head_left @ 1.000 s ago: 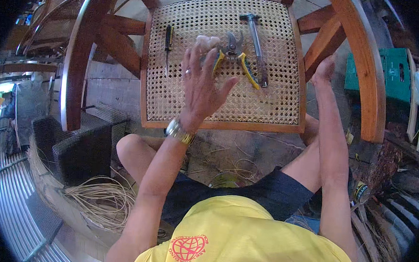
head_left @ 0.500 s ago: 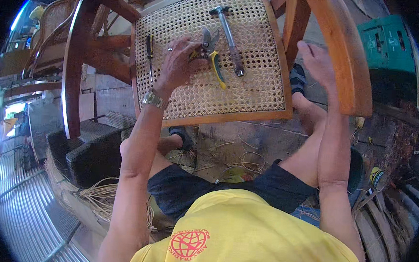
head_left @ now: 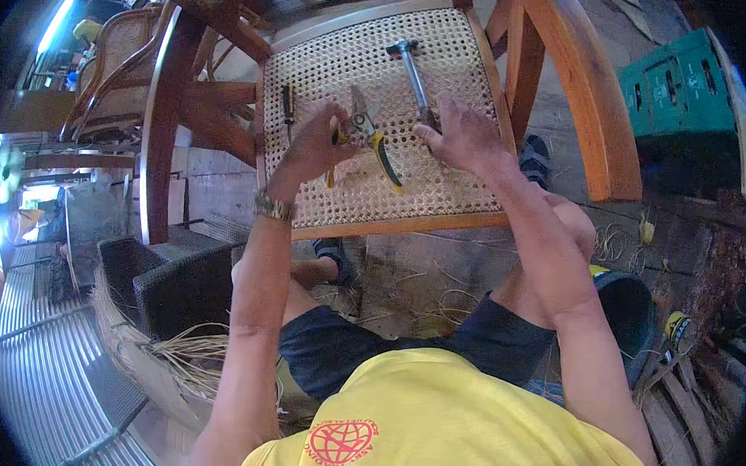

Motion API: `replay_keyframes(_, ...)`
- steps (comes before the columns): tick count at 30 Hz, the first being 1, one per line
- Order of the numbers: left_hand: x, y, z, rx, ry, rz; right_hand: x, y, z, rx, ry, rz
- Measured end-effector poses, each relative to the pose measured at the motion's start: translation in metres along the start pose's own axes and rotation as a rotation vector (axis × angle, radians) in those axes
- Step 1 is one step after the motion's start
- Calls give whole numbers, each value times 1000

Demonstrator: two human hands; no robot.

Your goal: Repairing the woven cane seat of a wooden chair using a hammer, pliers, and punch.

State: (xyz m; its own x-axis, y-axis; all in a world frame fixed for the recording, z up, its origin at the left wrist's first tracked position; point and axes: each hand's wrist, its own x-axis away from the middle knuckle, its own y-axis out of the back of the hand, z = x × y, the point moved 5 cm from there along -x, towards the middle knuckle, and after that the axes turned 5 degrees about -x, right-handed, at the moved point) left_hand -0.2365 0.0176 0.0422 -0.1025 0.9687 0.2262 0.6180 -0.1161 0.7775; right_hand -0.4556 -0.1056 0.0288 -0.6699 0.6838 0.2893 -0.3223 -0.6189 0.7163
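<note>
Pruning shears (head_left: 381, 155) with yellow-and-black handles lie on the woven cane seat (head_left: 341, 204), their blades spread. My left hand (head_left: 314, 148) curls its fingers round one of their handles and wears a metal watch at the wrist. Just to the right is a hammer (head_left: 412, 75) with a metal shaft and dark grip. My right hand (head_left: 464, 138) reaches over that grip, thumb stretched across it and apart from the fingers, partly hiding it. A screwdriver (head_left: 288, 104) with a black-and-yellow handle rests left of my left hand.
A wooden chair arm (head_left: 583, 83) curves along the right of the seat. Beyond it stands a green crate (head_left: 677, 85). At the left are a dark woven piece of furniture (head_left: 184, 283), a bundle of cane strands (head_left: 190, 354) and corrugated sheeting (head_left: 61, 368). A dark tub (head_left: 629, 313) stands by my right leg.
My right hand has come in from beside the chair arm to the hammer's grip. My left hand stays at the shears. The whole view has shifted slightly.
</note>
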Motion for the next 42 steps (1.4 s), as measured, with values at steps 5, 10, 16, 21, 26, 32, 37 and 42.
replay_keyframes(5,59,24,-9,348,346,-307,-3,-16,16,23,-22,31)
replay_keyframes(10,113,14,-50,1033,360,-394,48,-24,77,-153,430,-244)
replay_keyframes(16,173,-44,-147,864,284,-17,196,-53,77,-1122,64,152)
replay_keyframes(21,189,-86,-239,753,-86,59,302,-62,35,-1897,-374,-36)
replay_keyframes(26,167,-119,-275,935,-147,479,317,-72,-13,-2245,-370,-300)
replay_keyframes(32,86,-57,-280,124,-763,398,244,-42,-38,-2110,28,-430)
replay_keyframes(37,-22,2,-221,164,-722,145,284,10,-108,-1932,7,-555)
replay_keyframes(42,-134,83,-89,-185,-208,-401,436,-25,-189,-1447,-805,-717)
